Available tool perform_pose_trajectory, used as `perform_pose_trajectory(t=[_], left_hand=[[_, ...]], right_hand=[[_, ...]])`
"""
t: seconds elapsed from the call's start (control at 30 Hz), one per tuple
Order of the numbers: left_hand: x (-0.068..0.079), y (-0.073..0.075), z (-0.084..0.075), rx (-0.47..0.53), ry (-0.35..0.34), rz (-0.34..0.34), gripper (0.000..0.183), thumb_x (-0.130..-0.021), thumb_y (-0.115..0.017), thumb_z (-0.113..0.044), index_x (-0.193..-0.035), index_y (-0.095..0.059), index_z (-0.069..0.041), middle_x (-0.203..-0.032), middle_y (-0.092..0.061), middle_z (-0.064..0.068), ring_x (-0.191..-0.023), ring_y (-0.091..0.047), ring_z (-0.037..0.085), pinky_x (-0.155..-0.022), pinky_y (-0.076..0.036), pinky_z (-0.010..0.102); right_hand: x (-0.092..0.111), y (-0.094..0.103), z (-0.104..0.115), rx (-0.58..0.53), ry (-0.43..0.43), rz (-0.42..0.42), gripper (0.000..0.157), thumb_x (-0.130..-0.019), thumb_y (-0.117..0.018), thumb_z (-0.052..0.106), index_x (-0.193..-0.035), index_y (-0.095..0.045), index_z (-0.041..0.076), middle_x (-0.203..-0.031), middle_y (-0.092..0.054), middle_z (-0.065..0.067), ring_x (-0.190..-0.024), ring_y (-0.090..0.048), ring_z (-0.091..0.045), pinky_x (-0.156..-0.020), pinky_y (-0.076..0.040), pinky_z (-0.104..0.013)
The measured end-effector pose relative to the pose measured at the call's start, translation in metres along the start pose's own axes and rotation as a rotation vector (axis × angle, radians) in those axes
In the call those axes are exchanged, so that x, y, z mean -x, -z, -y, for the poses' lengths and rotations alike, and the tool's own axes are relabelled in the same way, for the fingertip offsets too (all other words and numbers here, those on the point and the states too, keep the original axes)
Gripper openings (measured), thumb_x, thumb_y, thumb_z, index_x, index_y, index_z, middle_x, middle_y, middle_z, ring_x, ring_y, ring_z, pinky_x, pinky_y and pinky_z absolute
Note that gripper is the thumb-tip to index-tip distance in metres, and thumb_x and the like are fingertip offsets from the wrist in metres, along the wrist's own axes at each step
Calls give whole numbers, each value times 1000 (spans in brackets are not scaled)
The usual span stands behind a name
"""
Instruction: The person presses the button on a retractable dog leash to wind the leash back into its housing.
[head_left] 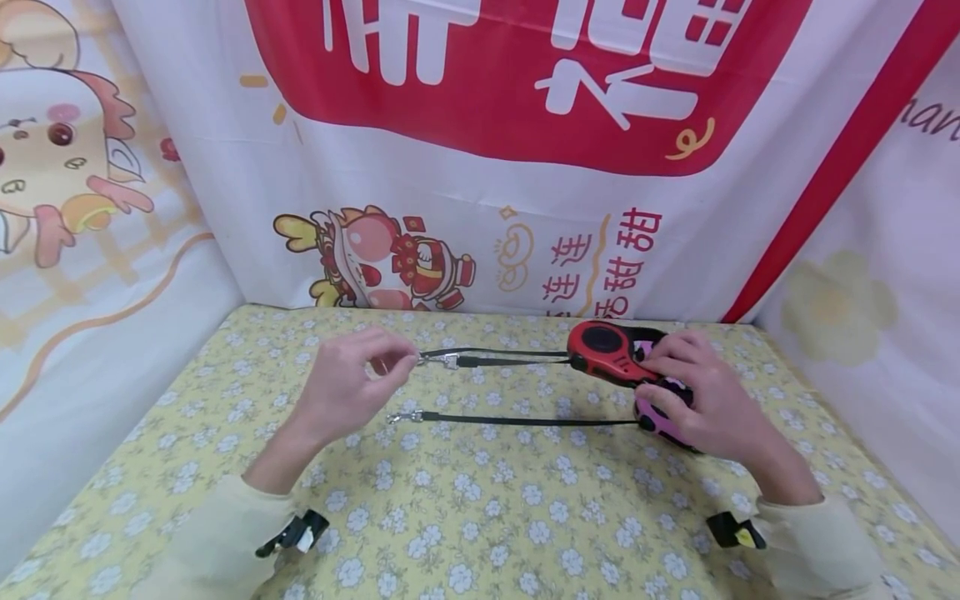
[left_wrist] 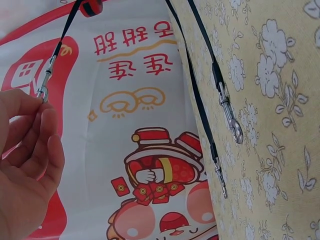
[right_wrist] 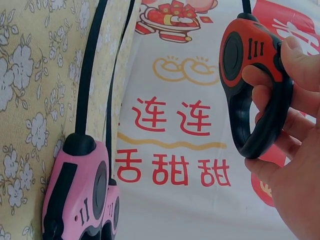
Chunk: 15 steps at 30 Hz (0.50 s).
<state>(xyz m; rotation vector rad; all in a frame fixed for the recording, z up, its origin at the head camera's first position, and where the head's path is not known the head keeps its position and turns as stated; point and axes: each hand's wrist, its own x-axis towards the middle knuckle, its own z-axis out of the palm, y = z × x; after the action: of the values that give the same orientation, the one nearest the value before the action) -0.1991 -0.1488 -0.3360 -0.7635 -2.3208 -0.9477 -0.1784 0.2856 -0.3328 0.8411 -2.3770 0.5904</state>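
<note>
My left hand [head_left: 348,379] pinches a silver snap clip [left_wrist: 45,82] between thumb and forefinger. From that clip a black strap stretches across to a red and black retractable dog leash [head_left: 603,350]. My right hand [head_left: 705,392] grips this leash by its black loop handle [right_wrist: 254,140], thumb along the casing; it hangs above the table in the right wrist view. Below lie a pink and black retractable leash [right_wrist: 75,185] and a second pink leash [right_wrist: 115,207], side by side. In the head view my right hand partly covers both.
The near pink leash's strap [head_left: 525,422] runs straight left over the flowered tablecloth [head_left: 480,517], ending in a metal clip [left_wrist: 230,120]. Beyond it lies the other strap's clip [left_wrist: 220,177]. A printed cloth [head_left: 465,192] hangs along the table's back edge.
</note>
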Motion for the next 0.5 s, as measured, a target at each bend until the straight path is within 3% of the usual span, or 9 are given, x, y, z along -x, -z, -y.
perform_pose_trajectory(t=[0.5], left_hand=[[2, -4, -7, 7, -6, 51, 7, -96, -76, -7, -99, -78, -12, -88, -75, -2, -77, -64, 6, -69, -56, 23]], right_hand=[[-2, -6, 7, -67, 44, -20, 21, -78, -81, -1, -97, -78, 7, -109, -70, -6, -110, -52, -17, -93, -41, -30]])
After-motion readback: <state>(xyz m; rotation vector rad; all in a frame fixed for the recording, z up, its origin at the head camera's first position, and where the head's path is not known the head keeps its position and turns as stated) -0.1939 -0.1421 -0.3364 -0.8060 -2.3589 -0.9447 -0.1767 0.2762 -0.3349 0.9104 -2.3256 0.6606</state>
